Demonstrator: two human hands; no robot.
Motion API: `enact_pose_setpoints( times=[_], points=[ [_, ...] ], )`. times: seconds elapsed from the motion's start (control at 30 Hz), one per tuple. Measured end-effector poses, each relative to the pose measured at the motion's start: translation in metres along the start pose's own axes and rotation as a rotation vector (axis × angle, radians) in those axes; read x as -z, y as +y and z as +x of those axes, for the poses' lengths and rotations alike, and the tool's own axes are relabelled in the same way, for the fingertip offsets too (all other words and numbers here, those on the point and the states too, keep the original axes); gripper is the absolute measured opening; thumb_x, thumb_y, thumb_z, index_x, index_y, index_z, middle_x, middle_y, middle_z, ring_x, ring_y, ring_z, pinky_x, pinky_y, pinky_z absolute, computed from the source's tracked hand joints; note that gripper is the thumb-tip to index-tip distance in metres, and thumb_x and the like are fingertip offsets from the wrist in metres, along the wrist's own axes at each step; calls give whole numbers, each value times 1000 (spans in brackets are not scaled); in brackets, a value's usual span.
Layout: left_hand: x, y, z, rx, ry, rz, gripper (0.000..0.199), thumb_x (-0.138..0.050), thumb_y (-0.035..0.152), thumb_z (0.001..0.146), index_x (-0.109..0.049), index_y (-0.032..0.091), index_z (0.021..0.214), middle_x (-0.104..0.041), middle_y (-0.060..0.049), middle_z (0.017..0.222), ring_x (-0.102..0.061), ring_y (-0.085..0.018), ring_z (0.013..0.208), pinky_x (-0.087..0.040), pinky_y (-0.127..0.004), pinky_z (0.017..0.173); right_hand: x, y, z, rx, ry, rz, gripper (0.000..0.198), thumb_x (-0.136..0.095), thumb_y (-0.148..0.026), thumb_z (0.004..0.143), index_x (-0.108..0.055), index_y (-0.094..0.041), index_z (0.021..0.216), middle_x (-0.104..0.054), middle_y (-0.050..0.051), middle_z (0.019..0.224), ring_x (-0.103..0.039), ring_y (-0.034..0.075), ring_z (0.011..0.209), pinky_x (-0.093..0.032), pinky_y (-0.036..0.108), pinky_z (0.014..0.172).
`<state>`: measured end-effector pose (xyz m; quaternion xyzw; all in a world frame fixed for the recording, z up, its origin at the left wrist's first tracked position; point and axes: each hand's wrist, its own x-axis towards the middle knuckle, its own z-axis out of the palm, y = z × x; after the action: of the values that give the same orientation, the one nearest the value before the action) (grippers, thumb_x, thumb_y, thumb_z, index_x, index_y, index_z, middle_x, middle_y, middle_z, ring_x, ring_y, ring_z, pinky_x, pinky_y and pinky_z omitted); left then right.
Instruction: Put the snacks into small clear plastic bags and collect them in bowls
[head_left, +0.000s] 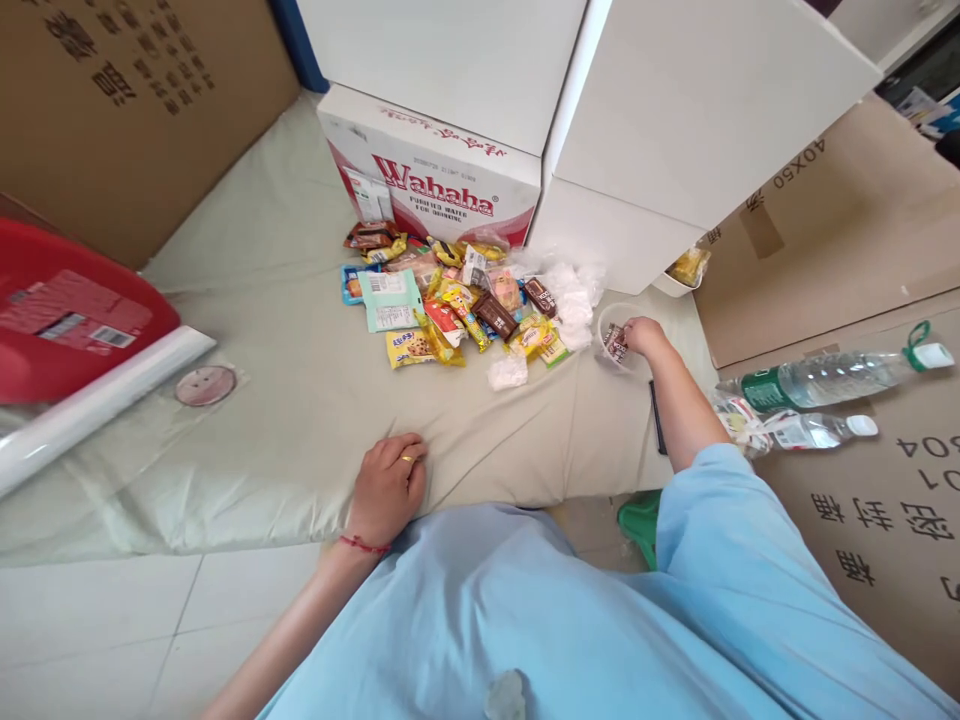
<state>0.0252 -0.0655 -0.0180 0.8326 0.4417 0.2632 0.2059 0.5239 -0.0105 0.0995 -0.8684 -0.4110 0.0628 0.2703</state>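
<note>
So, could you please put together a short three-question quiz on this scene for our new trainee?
1. True or false: the left hand rests on the pale green cloth.
2. What is the right hand putting into the clear plastic cup?
A. a water bottle
B. a small brown snack packet
C. a roll of paper
3. Fill in: the pile of snack packets lies in front of a carton printed ______.

Key:
1. True.
2. B; the small brown snack packet sits at the fingertips, inside the cup.
3. Wahaha, on the carton.
</note>
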Motion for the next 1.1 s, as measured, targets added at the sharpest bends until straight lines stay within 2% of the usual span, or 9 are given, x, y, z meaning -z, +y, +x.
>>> enact_pose_setpoints(
  times=[0.1, 0.2, 0.3, 0.37, 0.47, 0.6, 0.7, 0.9, 1.1],
  points=[
    [0, 1, 0, 5, 9, -11, 22, -50, 20, 90, -71, 23, 94, -73, -10, 108, -65, -27, 103, -51, -44, 92, -6, -17, -16, 48, 59, -127, 29, -51, -24, 96, -73, -9, 86, -69, 20, 103, -59, 25, 110, -43, 37, 95],
    [0, 2, 1, 12, 11, -17, 22, -50, 20, 91, -71, 23, 94, -73, -10, 108, -65, -27, 103, -51, -45, 92, -19, -45, -50, 310, 119, -194, 32, -43, -25, 101, -73, -15, 110, -68, 17, 114, -57, 28, 113, -44, 39, 97],
    [2, 2, 2, 10, 21, -31, 21, -50, 20, 92, -70, 23, 92, -74, -10, 106, -66, -27, 101, -52, -45, 91, -52, -79, -94, 632, -241, -149, 31, -46, -28, 103, -71, -20, 120, -70, 11, 114, -63, 23, 104, -47, 33, 90],
    [4, 3, 0, 11, 32, -71, 21, -49, 21, 93, -70, 23, 90, -74, -9, 104, -67, -25, 100, -53, -44, 90, -79, -96, -116, 713, -484, -226, 28, -53, -28, 101, -70, -24, 122, -70, 8, 113, -65, 22, 100, -46, 30, 83],
    [12, 8, -6, 69, 69, -198, 22, -48, 22, 96, -69, 23, 91, -74, -7, 102, -68, -22, 99, -54, -40, 92, -104, -105, -134, 684, -606, -281, 23, -53, -26, 101, -73, -21, 111, -70, 9, 106, -65, 22, 93, -45, 30, 79],
    [20, 29, -5, 291, 94, -482, 22, -50, 34, 98, -68, 22, 97, -72, -7, 100, -69, -18, 90, -57, -34, 81, -95, -92, -152, 657, -503, 144, 23, -53, -30, 101, -73, -18, 107, -70, 8, 96, -64, 19, 89, -49, 30, 82],
    [18, 52, 15, 454, -65, -769, 33, -53, 50, 97, -66, 21, 103, -70, -5, 94, -68, -17, 77, -55, -29, 61, -79, -83, -176, 666, -464, 437, 24, -54, -35, 102, -74, -21, 106, -71, 7, 98, -67, 19, 91, -53, 32, 82],
    [-8, 82, 66, 480, -277, -1070, 42, -67, 60, 83, -64, 19, 89, -65, -1, 78, -62, -16, 73, -50, -26, 60, -75, -74, -224, 670, -464, 600, 18, -60, -35, 100, -77, -27, 103, -71, 7, 103, -69, 19, 96, -55, 34, 86],
    [-28, 87, 60, 465, -204, -985, 35, -64, 54, 85, -65, 19, 81, -63, 1, 67, -56, -14, 64, -45, -28, 65, -79, -60, -248, 225, -436, 769, 28, -63, -50, 97, -69, -24, 106, -70, 6, 103, -68, 19, 89, -58, 31, 77]
  ],
)
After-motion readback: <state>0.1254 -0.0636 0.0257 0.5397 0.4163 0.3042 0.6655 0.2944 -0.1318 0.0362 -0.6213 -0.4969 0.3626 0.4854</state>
